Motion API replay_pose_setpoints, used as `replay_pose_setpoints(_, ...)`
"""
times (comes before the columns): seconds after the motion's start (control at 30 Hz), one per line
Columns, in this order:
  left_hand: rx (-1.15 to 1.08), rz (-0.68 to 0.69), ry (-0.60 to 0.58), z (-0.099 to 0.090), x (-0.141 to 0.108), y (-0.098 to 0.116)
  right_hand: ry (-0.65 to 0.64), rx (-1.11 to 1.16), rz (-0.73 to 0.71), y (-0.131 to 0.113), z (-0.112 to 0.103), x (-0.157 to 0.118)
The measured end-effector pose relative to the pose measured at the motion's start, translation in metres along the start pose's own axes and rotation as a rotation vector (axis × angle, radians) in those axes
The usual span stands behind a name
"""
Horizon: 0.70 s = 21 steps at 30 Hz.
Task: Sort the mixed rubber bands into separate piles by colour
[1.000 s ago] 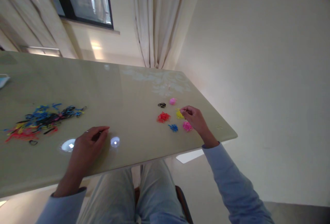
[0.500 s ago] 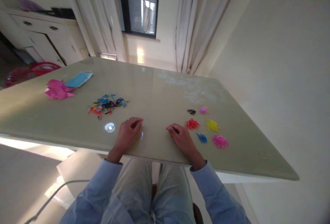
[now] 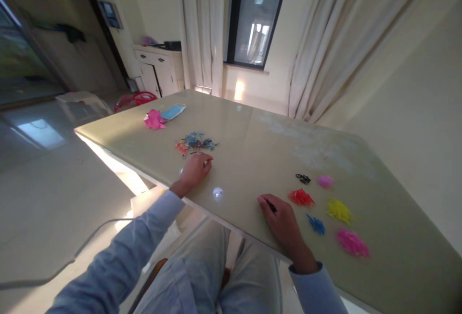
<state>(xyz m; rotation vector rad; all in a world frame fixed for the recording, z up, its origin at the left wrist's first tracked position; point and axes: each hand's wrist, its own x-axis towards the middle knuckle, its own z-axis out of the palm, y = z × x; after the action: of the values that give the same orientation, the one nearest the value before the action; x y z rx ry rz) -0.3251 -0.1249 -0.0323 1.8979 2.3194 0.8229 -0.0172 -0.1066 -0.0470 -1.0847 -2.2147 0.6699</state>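
Note:
My left hand (image 3: 196, 172) is over the table just in front of a mixed pile of small rubber bands (image 3: 195, 141) in blue, black, red and yellow. Its fingers are curled in, and whatever they may hold is hidden. Near the table's front edge rests my right hand (image 3: 283, 220), also with curled fingers and a hidden inside. Beside it on the right lie sorted heaps: red bands (image 3: 301, 198), blue bands (image 3: 316, 224), black bands (image 3: 303, 178), yellow bands (image 3: 340, 210), bright pink bands (image 3: 352, 243) and a pale pink clump (image 3: 325, 181).
At the table's far left lie a crumpled pink wrapper (image 3: 155, 119) and a blue face mask (image 3: 173, 112). The glossy table (image 3: 249, 160) carries whitish smears at the back right. Beyond stand a white cabinet (image 3: 162, 71) and a clear plastic stool (image 3: 83, 106).
The view has swung to the left. My left hand has moved forward toward the mixed pile, while my right hand stays beside the sorted heaps.

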Motion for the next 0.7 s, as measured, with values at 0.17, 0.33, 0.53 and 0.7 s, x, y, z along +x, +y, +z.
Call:
replay_pose_setpoints(0.17,0.296,-0.201,0.015,-0.048,0.01,-0.058,-0.008,-0.015,-0.009,0.0,0.001,-0.001)
replay_pose_setpoints(0.33,0.344,-0.193,-0.123,-0.06,0.014,-0.097,0.0,-0.027,-0.01,-0.001,0.002,-0.001)
replay_pose_setpoints(0.53,0.286,-0.157,-0.122,-0.049,0.019,-0.098,0.017,-0.021,-0.004,-0.003,0.0,0.0)
replay_pose_setpoints(0.7,0.257,-0.161,-0.099,-0.045,0.023,-0.099,0.025,-0.024,0.015,-0.003,-0.001,0.001)
